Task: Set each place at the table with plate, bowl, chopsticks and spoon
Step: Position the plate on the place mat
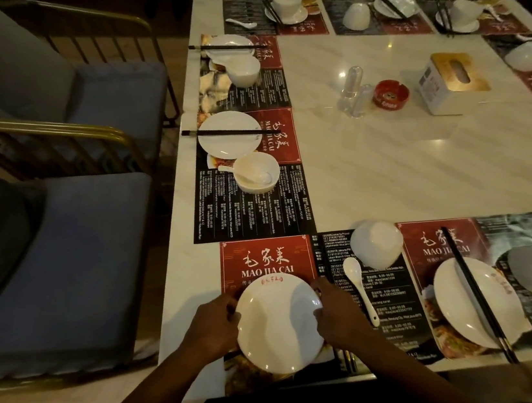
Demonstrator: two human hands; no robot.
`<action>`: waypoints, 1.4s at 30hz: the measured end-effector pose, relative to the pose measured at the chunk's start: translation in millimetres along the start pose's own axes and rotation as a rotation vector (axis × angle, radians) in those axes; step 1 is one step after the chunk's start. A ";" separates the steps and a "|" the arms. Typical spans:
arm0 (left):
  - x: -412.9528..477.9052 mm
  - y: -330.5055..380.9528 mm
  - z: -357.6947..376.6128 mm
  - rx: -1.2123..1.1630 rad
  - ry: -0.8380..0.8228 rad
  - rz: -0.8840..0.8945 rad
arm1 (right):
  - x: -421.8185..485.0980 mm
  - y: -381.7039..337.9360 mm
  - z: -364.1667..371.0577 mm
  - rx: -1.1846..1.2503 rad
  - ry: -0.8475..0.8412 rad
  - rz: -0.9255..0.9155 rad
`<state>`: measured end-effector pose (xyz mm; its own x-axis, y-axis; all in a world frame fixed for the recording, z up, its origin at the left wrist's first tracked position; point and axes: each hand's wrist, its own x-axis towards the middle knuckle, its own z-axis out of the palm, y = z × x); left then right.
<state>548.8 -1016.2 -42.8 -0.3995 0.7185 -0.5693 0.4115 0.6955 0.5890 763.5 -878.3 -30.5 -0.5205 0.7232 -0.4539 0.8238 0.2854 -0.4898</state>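
Head view: a round, glossy white plate with a small red mark on its far rim is held at the near left place of a pale, marble-patterned surface. The rim is clasped on one side by the left-hand grip and on the other by the right-hand grip, with fingers curled round the edge. Under the plate, a red and black paper placemat is printed "MAO JIA CAI" in white beneath Chinese characters. Just to the right a white ceramic spoon is laid lengthwise, and beyond it a white bowl is set upside down. At the next place, black chopsticks are laid across a second plate.
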 end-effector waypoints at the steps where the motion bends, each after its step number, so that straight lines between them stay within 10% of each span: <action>1: -0.1 1.0 0.0 0.011 0.008 -0.001 | 1.1 -0.1 0.0 -0.004 -0.005 0.005; 42: 5.4 2.3 9.7 0.065 0.224 -0.012 | -6.5 12.3 -3.0 -0.066 0.132 0.010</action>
<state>555.6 -1010.7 -50.1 -0.5739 0.6967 -0.4304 0.4543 0.7081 0.5406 777.6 -877.6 -31.4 -0.4817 0.8015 -0.3543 0.8440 0.3156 -0.4336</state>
